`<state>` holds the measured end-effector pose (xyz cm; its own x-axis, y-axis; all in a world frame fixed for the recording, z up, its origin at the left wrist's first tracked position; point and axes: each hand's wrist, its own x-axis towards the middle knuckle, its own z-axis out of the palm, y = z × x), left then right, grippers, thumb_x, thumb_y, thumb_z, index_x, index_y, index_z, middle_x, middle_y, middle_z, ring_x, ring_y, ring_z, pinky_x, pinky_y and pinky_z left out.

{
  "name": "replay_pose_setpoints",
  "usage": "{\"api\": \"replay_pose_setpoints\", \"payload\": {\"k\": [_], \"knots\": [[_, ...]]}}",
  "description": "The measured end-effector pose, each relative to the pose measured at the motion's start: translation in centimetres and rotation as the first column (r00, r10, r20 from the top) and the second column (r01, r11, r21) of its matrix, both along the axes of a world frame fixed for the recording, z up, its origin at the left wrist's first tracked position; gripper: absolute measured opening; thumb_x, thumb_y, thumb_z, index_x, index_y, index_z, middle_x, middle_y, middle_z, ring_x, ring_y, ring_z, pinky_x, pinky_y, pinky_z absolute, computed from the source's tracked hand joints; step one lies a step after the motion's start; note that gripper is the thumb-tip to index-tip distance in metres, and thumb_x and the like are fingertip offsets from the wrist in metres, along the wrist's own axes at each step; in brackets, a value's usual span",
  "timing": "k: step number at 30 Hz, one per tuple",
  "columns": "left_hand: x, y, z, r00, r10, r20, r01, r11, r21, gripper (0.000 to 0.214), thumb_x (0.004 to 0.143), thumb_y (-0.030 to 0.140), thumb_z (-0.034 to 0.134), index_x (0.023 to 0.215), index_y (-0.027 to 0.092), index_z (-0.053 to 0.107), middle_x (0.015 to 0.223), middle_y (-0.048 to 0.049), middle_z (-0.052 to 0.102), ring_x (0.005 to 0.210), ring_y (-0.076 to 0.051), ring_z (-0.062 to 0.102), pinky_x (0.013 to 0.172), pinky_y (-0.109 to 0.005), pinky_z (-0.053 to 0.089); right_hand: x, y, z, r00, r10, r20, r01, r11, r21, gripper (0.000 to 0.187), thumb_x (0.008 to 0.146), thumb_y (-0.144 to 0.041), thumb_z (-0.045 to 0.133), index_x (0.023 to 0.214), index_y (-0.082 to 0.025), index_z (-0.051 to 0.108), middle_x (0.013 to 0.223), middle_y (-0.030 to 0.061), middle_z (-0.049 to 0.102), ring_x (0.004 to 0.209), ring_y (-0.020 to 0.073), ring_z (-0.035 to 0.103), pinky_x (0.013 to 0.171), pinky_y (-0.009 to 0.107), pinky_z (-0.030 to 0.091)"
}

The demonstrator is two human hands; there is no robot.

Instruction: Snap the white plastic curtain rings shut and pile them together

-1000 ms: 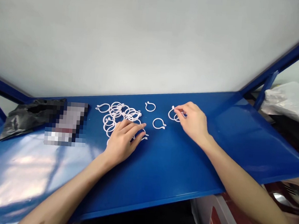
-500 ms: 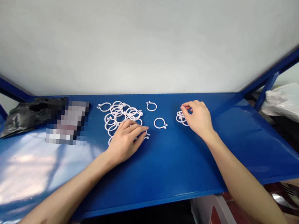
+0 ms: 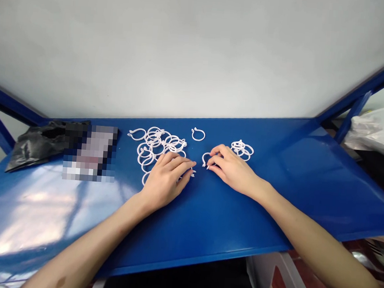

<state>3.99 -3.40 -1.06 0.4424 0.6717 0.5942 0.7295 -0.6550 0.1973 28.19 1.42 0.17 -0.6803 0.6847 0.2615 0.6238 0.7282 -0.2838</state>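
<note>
My left hand [image 3: 166, 177] lies over the near right part of a heap of white plastic curtain rings [image 3: 158, 148], its fingers stretched out. A small ring end shows by its thumb and index finger; the palm hides the rings beneath. My right hand [image 3: 231, 169] has its thumb and fingers closed on a single white curtain ring [image 3: 204, 157], low over the blue table, and covers part of it. Behind my right hand is a small cluster of curtain rings [image 3: 243, 150]. One more lone ring [image 3: 198, 135] lies between the two groups, farther back.
A black plastic bag [image 3: 30, 146] and a blurred-out flat object [image 3: 92, 152] lie at the left of the blue tabletop [image 3: 199, 223]. A pale wall [image 3: 198, 52] rises behind. Blue frame bars flank both sides, and a white plastic bag [image 3: 377, 133] is at the right.
My right hand has moved left from the small cluster to the lone near ring and closed on it. My left hand stays over the heap; the view has shifted slightly.
</note>
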Motion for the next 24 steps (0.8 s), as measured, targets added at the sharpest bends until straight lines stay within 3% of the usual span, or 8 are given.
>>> {"api": "replay_pose_setpoints", "payload": {"k": [4, 9, 16, 19, 24], "knots": [[0.0, -0.1, 0.3, 0.999, -0.038, -0.018, 0.039, 0.996, 0.079, 0.031, 0.094, 0.021, 0.066, 0.125, 0.017, 0.063, 0.122, -0.01, 0.072, 0.108, -0.025, 0.062, 0.094, -0.042, 0.051, -0.8, -0.9, 0.5, 0.981, 0.144, -0.133, -0.142, 0.99, 0.021, 0.015, 0.103, -0.024, 0.052, 0.105, -0.017, 0.065, 0.104, 0.0079, 0.068, 0.096, 0.0205, 0.063, 0.086, 0.037, 0.056], [0.1, -0.4, 0.8, 0.995, -0.104, 0.002, 0.103, 0.985, 0.141, 0.02, 0.095, 0.02, 0.065, 0.115, 0.02, 0.065, 0.115, -0.0063, 0.075, 0.103, -0.023, 0.063, 0.09, -0.039, 0.051, -1.4, -2.1, 0.9, 0.925, 0.248, -0.286, -0.243, 0.969, 0.053, 0.014, 0.104, -0.025, 0.052, 0.103, -0.019, 0.065, 0.09, 0.0031, 0.072, 0.081, 0.0161, 0.064, 0.077, 0.032, 0.056], [0.1, -0.5, 1.1, 0.979, -0.092, 0.184, 0.074, 0.992, 0.1, 0.008, 0.095, 0.025, 0.066, 0.101, 0.02, 0.068, 0.087, -0.002, 0.075, 0.084, -0.016, 0.062, 0.076, -0.03, 0.051, -1.3, -2.7, 0.9, 0.864, 0.104, -0.493, -0.139, 0.99, -0.035, 0.019, 0.099, -0.029, 0.063, 0.115, -0.02, 0.061, 0.101, 0.0043, 0.074, 0.078, 0.0129, 0.07, 0.072, 0.026, 0.059], [0.4, -0.6, 1.0, 0.967, -0.078, 0.244, 0.058, 0.995, 0.087, 0.01, 0.094, 0.023, 0.067, 0.103, 0.019, 0.069, 0.087, -0.0021, 0.074, 0.082, -0.015, 0.063, 0.074, -0.027, 0.052, -1.4, -2.5, 0.9, 0.863, 0.126, -0.489, -0.147, 0.989, -0.005, 0.008, 0.099, -0.026, 0.062, 0.104, -0.02, 0.065, 0.094, 0.0028, 0.075, 0.078, 0.0132, 0.07, 0.072, 0.027, 0.058], [1.0, -1.0, 0.9, 0.961, -0.071, 0.265, 0.048, 0.995, 0.092, 0.01, 0.093, 0.022, 0.068, 0.103, 0.02, 0.07, 0.086, -0.0012, 0.073, 0.077, -0.012, 0.066, 0.07, -0.027, 0.052, -1.8, -2.5, 0.6, 0.842, 0.207, -0.498, -0.196, 0.978, 0.075, 0.008, 0.099, -0.018, 0.06, 0.096, -0.019, 0.067, 0.088, 0.0028, 0.076, 0.078, 0.0139, 0.067, 0.07, 0.027, 0.056]]}}
